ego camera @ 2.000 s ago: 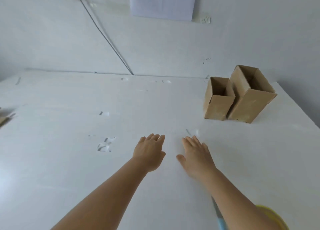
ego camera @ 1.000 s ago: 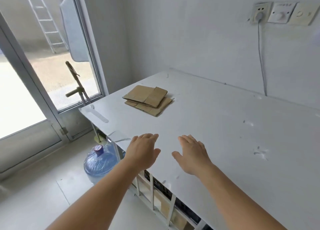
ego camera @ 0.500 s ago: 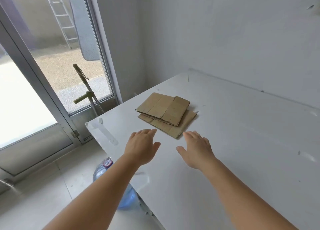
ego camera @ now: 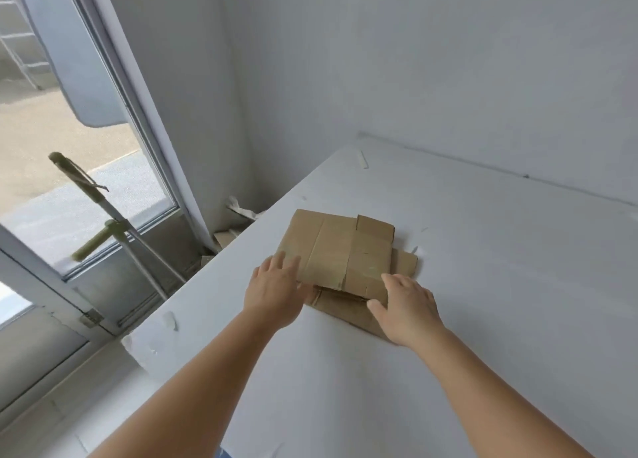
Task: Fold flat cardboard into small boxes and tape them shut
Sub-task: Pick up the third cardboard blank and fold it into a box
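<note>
A small stack of flat brown cardboard pieces (ego camera: 404,262) lies near the left end of the white table (ego camera: 500,285). On top of it is one flat cardboard piece (ego camera: 338,250), and its near edge is lifted a little off the stack. My left hand (ego camera: 276,292) holds its near left corner, fingers on top and thumb tucked under the edge. The near right corner is held by my right hand (ego camera: 407,307), with fingers on top and the thumb below the near edge.
The table's left edge drops off just beside the stack, with cardboard scraps (ego camera: 224,236) on the floor below. A glass door (ego camera: 69,181) and a leaning mop handle (ego camera: 114,226) stand to the left. The wall (ego camera: 448,78) runs behind the table.
The view swung left from the folded boxes to the cardboard stack. Both hands went forward from hovering over the table to the top cardboard piece and took its near corners.
</note>
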A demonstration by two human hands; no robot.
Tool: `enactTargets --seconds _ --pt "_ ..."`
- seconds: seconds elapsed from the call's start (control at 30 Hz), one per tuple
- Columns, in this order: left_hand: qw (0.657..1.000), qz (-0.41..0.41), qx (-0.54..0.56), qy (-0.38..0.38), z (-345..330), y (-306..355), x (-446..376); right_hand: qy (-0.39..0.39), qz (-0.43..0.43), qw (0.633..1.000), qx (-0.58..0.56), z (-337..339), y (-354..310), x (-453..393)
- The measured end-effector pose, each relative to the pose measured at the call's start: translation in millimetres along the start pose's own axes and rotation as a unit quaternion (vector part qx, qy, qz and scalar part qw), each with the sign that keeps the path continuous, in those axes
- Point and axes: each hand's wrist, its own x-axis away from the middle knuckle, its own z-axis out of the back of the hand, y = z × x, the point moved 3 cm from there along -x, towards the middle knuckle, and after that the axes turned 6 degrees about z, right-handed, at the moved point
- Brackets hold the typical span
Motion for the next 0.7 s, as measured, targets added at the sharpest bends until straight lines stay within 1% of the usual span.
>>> enactTargets --seconds 0.23,0.4,0.53,0.7 --pt "0.999 -0.021 -0.002 -0.030 -5.5 -20.0 -40.5 0.012 -0.100 0.995 -0.024 -16.4 -14.3 -25.2" --pt "0.996 -0.044 0.046 -0.067 -15.3 -24.2 -49.5 0.032 -0.140 0.989 -0.044 -25.5 -17.7 -25.7" --pt "0.994 -0.065 0.078 -0.048 -13.6 -24.0 -46.9 0.062 -0.156 0.980 -0.105 -21.1 -20.1 -21.9" --pt "0.989 -0.109 0.100 -0.015 -3.3 -9.5 -36.5 0.140 -0.166 0.955 -0.202 -7.5 -15.3 1.0"
